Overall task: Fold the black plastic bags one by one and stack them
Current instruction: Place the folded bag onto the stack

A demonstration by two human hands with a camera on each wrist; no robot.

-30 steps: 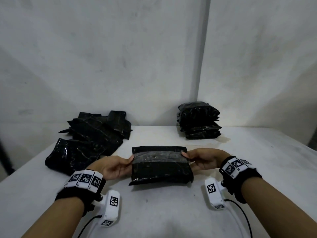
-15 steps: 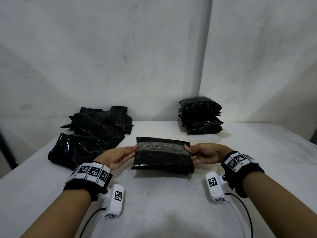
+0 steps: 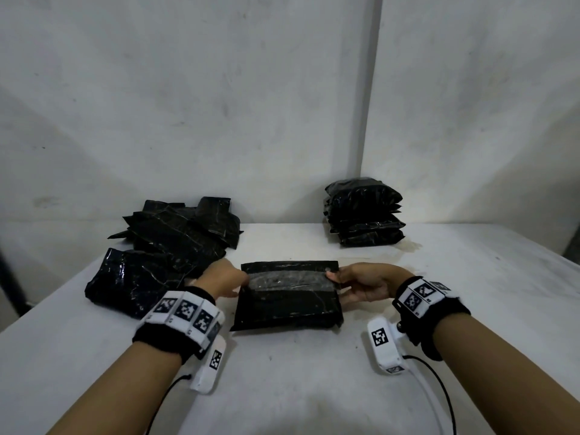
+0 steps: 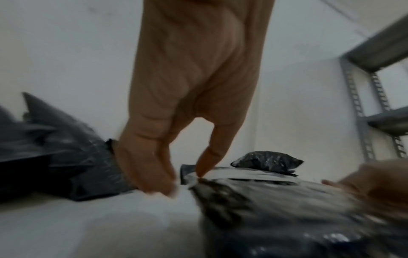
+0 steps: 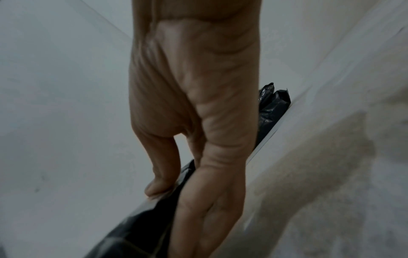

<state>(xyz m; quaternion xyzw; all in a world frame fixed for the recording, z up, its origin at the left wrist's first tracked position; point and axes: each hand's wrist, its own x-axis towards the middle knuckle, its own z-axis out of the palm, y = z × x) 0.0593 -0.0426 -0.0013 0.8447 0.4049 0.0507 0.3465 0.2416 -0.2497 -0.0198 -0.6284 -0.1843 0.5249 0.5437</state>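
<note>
Centre of white tabletop (image 3: 470,309): one folded black bag (image 3: 288,306), pinched at its left edge by left hand (image 3: 219,279) and at its right edge by right hand (image 3: 364,282). Far right: stack of folded bags (image 3: 365,213), roughly five. Left: loose pile of unfolded bags (image 3: 163,246), number indistinct. No legible writing.

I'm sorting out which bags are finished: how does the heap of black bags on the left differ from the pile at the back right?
The loose heap of black plastic bags sprawls flat and wide, its bags overlapping at different angles; the neat stack of folded black plastic bags rises tall and narrow, edges roughly aligned. The heap lies at the white table's left edge, the stack near the wall corner. Both are glossy, creased black plastic.
</note>
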